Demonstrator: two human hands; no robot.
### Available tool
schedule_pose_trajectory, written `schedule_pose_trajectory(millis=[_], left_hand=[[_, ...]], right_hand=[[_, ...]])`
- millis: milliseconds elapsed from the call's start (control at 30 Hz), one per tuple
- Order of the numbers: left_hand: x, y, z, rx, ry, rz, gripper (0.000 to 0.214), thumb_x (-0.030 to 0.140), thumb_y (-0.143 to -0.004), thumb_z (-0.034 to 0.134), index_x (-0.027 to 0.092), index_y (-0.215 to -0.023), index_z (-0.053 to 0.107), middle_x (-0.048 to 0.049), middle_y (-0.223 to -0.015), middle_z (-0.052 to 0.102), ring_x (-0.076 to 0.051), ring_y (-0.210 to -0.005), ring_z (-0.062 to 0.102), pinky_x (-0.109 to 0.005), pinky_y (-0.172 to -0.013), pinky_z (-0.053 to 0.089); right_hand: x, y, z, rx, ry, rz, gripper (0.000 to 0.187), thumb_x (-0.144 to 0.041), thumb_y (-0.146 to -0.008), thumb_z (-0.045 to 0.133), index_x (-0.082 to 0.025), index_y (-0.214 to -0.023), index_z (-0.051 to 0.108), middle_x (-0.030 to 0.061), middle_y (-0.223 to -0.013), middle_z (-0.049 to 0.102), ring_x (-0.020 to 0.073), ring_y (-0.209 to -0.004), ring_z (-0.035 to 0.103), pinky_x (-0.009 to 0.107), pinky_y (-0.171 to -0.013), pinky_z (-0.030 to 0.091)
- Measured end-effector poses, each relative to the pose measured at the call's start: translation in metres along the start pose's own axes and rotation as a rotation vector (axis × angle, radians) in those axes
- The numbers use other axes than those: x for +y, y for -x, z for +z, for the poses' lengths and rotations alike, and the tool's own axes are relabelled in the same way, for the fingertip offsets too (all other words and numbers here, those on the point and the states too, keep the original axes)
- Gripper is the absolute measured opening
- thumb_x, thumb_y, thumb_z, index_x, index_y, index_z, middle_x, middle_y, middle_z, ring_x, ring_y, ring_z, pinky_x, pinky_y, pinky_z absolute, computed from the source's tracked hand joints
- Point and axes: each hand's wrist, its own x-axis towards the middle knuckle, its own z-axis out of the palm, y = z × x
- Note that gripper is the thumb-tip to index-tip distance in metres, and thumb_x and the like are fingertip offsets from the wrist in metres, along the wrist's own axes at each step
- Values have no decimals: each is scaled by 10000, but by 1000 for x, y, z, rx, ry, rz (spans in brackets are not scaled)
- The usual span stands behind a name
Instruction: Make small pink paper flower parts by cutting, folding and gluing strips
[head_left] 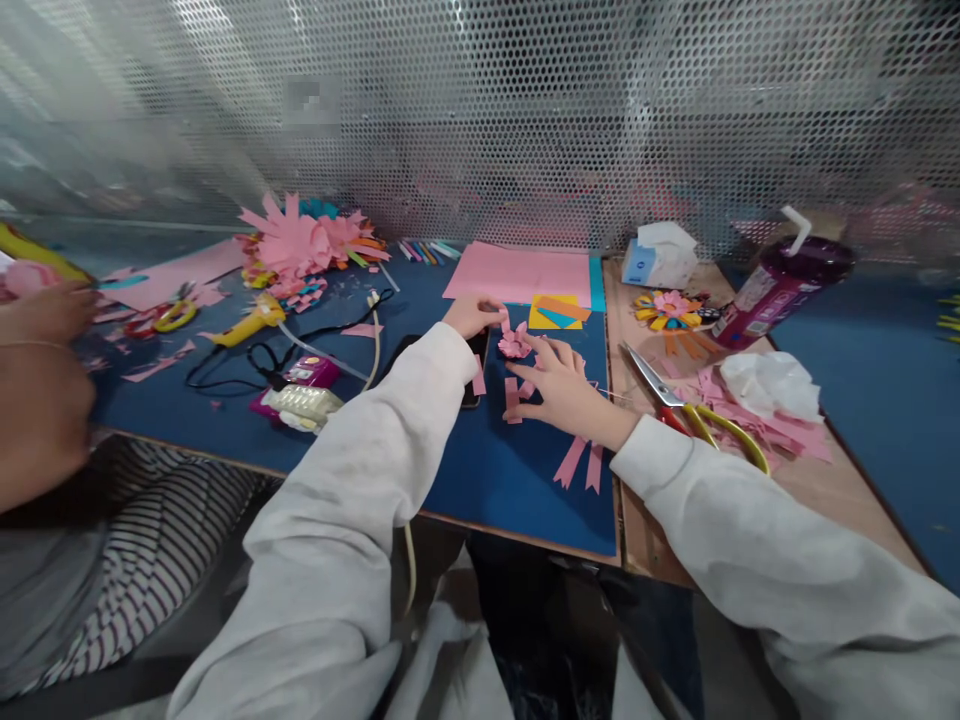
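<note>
A small pink paper flower (514, 343) lies on the blue table cover (495, 470) between my hands. My left hand (471, 315) pinches a thin pink paper strip just left of the flower, fingers closed. My right hand (564, 388) rests on the cover to the right of the flower, fingers spread and flat over loose pink strips (579, 462). Both arms wear pale grey sleeves.
Scissors with yellow and red handles (694, 410) lie to the right, beside pink scraps and crumpled tissue (772, 385). A purple bottle (780, 285), tissue box (658, 256), pink sheets (521, 273), a yellow glue gun (251, 322) and paper flowers (304, 243) lie about. Another person's arm (37, 400) is at the left.
</note>
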Motion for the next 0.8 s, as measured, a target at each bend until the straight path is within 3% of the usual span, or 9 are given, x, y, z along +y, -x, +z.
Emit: schedule_pose_trajectory(millis=[167, 367, 467, 567, 667, 800], left_hand=[[4, 4, -5, -10, -29, -13, 162, 167, -751, 667, 115, -904, 655, -12, -649, 589, -90, -568, 552, -176, -450, 337], [7, 9, -5, -1, -55, -28, 125, 133, -750, 660, 104, -871, 657, -27, -660, 618, -84, -557, 553, -167, -454, 340], [10, 12, -8, 14, -64, -12, 147, 138, -755, 655, 104, -898, 662, -32, -683, 637, -84, -572, 558, -170, -486, 374], [15, 16, -13, 27, -70, 15, 198, 177, -761, 659, 109, -947, 666, -43, -726, 655, -93, -612, 574, -179, -519, 400], [18, 20, -16, -57, -63, 45, 248, 216, -755, 664, 124, -985, 666, -60, -779, 672, -113, -649, 596, -186, -502, 382], [25, 28, -10, -262, -53, 134, 275, 210, -734, 666, 132, -998, 662, -65, -812, 679, -109, -648, 594, -180, -478, 350]], right_hand=[[1, -5, 6, -111, 19, 41, 550, -627, -697, 614, -261, -1103, 671, 129, -1460, 315, 407, -1282, 270, 586, -987, 278], [-1, -6, 5, -29, 21, 22, 357, -513, -753, 631, -261, -987, 726, 120, -1388, 434, 388, -1265, 301, 555, -972, 302], [-1, -9, 1, 51, -82, 45, 222, -408, -787, 637, -227, -865, 739, 102, -1207, 593, 322, -1150, 428, 477, -930, 359], [4, -12, -12, 96, -302, 114, 214, -371, -801, 621, -177, -797, 710, 87, -938, 675, 221, -884, 559, 354, -796, 425], [14, -13, -24, 134, -475, 225, 297, -430, -806, 582, -152, -779, 682, 65, -818, 664, 164, -710, 552, 285, -659, 410], [34, -12, -30, 100, -598, 299, 385, -506, -769, 575, -131, -769, 661, 27, -684, 603, 120, -592, 472, 255, -554, 350]])
